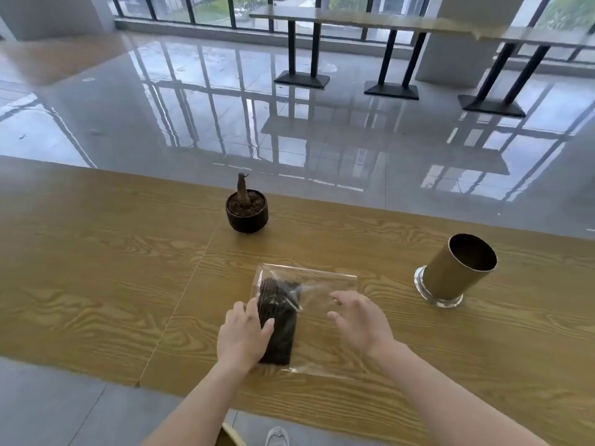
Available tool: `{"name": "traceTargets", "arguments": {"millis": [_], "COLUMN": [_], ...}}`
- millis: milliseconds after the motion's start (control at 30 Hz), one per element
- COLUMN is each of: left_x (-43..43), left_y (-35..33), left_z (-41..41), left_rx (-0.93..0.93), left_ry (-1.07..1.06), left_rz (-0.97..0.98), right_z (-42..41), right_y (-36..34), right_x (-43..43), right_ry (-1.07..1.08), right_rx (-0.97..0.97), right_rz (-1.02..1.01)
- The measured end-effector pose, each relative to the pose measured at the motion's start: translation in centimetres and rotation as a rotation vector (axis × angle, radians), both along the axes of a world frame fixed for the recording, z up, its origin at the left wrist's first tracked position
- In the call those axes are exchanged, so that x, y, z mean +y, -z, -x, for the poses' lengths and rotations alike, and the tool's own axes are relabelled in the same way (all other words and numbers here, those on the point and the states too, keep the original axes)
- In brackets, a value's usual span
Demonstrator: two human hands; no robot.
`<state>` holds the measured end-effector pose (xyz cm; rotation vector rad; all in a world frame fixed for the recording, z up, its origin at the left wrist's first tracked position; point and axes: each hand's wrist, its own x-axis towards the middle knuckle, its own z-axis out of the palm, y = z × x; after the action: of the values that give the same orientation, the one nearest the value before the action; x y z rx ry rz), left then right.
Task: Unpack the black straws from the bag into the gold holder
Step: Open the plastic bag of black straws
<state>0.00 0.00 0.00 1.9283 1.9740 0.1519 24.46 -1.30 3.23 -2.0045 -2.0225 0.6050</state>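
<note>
A clear plastic bag (325,284) lies flat on the wooden table (96,268), with a bundle of black straws (280,320) inside its left half. My left hand (243,338) rests on the bag's left edge, fingers laid over the straws. My right hand (360,320) hovers just above the bag's right half with fingers spread and nothing in it. The gold holder (450,276) stands on a clear glass base at the right of the table, empty, well apart from both hands.
A small dark pot (247,212) with a bare stump stands behind the bag, near the table's far edge. Beyond the table lies a shiny tiled floor with bar tables (386,20) along the windows. A shoe (277,436) shows below the near edge.
</note>
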Motion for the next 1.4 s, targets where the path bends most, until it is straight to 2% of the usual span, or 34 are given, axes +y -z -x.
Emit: {"name": "traceTargets", "arguments": {"millis": [100,400,567,800,967,1133,1400], "left_x": [0.8,2.0,3.1,3.7,3.4,2.7,1.9], "left_y": [1.4,3.0,3.1,2.9,1.5,-0.7,-4.8], "left_z": [0.3,-1.6,-1.5,-1.6,-2.1,-3.2,-6.3], "left_rx": [0.002,0.002,-0.156,-0.478,-0.718,-0.914,-0.902], "left_ry": [-0.035,-0.22,-0.434,-0.46,-0.422,-0.343,-0.206], "left_rz": [0.042,0.151,0.25,0.245,0.282,0.185,-0.01], "right_z": [1.4,3.1,3.0,2.0,2.0,3.7,5.1], "right_y": [1.1,3.6,5.1,6.1,4.8,1.3,-2.7], "right_x": [0.8,3.9,4.8,5.1,5.4,5.6,5.8], "right_ry": [-0.01,-0.216,-0.286,-0.303,-0.199,-0.177,-0.117], "right_rx": [-0.01,-0.207,-0.279,-0.283,-0.095,0.162,0.272], "right_rz": [0.01,0.029,0.126,0.176,0.022,-0.226,-0.284]}}
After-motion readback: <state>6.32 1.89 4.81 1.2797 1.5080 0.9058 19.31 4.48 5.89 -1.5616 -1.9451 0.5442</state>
